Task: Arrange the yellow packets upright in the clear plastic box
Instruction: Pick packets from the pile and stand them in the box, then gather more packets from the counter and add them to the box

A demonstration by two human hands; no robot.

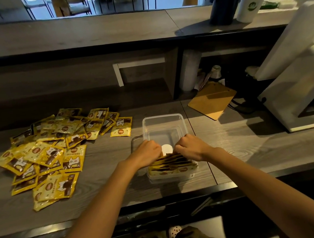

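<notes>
Currently | left hand (148, 152) and right hand (190, 146) are clamping curled fingers onto the upright row of yellow foil packets (170, 164) spanning the near end of the clear rectangular plastic box (163, 118) | loose packet pile (57, 151) is lying left of the box, nearer the left hand

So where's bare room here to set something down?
Bare counter lies right of the clear plastic box, nearer than the clipboard, and between the box and the loose yellow packets. The box's far half is free; left hand and right hand crowd its near end.
</notes>
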